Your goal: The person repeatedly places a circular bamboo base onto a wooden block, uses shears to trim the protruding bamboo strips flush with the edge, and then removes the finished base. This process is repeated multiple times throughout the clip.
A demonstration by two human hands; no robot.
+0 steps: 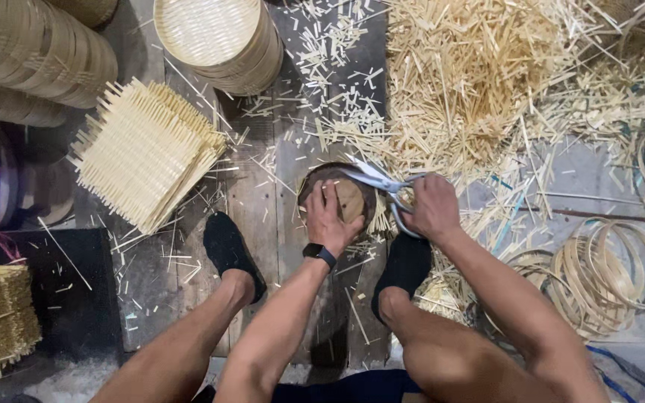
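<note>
Down between my feet, my left hand point(330, 216) lies spread, fingers pressing flat on a round woven disc point(351, 200) that sits on a dark round block point(315, 179) on the plank floor point(251, 201). My right hand point(431, 207) is closed around the handles of the big scissors point(381, 179), whose blades reach over the disc's far edge. Cut bamboo slivers point(464, 75) are heaped just beyond, a stack of square woven mats point(147, 149) lies to my left, and bamboo hoops point(614, 269) to my right.

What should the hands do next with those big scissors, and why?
Probably close the scissors for another snip: the right hand holds them open at the round mat's edge, while the left hand presses it down.
</note>
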